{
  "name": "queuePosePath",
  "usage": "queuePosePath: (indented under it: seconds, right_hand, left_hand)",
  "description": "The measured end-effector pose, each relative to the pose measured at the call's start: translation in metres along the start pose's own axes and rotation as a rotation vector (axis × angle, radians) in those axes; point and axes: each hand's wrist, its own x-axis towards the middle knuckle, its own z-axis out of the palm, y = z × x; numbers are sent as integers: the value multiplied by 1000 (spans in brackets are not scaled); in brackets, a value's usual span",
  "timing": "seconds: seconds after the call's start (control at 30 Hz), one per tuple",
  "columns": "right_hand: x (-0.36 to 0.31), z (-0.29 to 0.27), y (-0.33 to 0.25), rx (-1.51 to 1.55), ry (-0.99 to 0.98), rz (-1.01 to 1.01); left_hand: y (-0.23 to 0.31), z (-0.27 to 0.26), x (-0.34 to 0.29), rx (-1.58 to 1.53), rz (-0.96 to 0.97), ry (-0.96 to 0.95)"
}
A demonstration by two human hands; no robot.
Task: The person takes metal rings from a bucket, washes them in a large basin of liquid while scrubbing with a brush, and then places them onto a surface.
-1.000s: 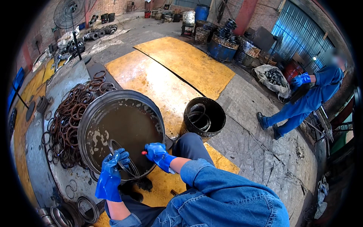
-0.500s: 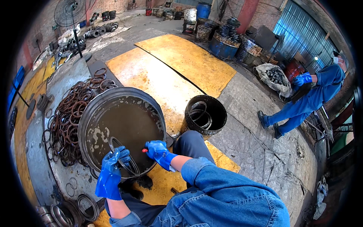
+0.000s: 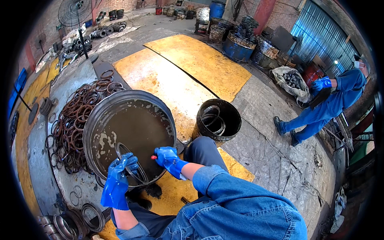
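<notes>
Over the near side of a wide metal tub (image 3: 86,142) of murky brown liquid, my left hand (image 3: 121,173), in a blue rubber glove, is closed around several thin metal rings (image 3: 141,176). The rings lean at a slant above the liquid. At the tub's near right rim, my gloved right hand (image 3: 169,159) is clenched on a tool with a red handle end (image 3: 153,157); the rest of it is hidden or too dark to make out. Beyond my knee, a black bucket (image 3: 232,129) has several similar rings (image 3: 214,120) inside.
A heap of rusty rings (image 3: 82,116) lies left of the tub, with larger metal rings (image 3: 93,218) at lower left. Yellow sheets (image 3: 200,66) cover the floor ahead. A co-worker (image 3: 332,102) in blue stands at right, near a sack of dark parts (image 3: 292,82). A fan (image 3: 78,26) stands at far left.
</notes>
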Motion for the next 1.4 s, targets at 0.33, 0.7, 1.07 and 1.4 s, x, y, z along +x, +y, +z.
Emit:
queuePosePath:
  seconds: [0.33, 0.7, 1.07, 1.4]
  right_hand:
    - [0, 3, 1, 22, 40, -21]
    - [-2, -5, -5, 88, 58, -54]
    - [-7, -27, -5, 117, -70, -12]
    - [-9, -19, -9, 160, 37, -66]
  left_hand:
    - [-6, -9, 6, 27, -11, -14]
    - [3, 9, 3, 82, -36, 63]
    - [70, 38, 29, 187, -68, 16]
    - [91, 48, 36, 222, 13, -74]
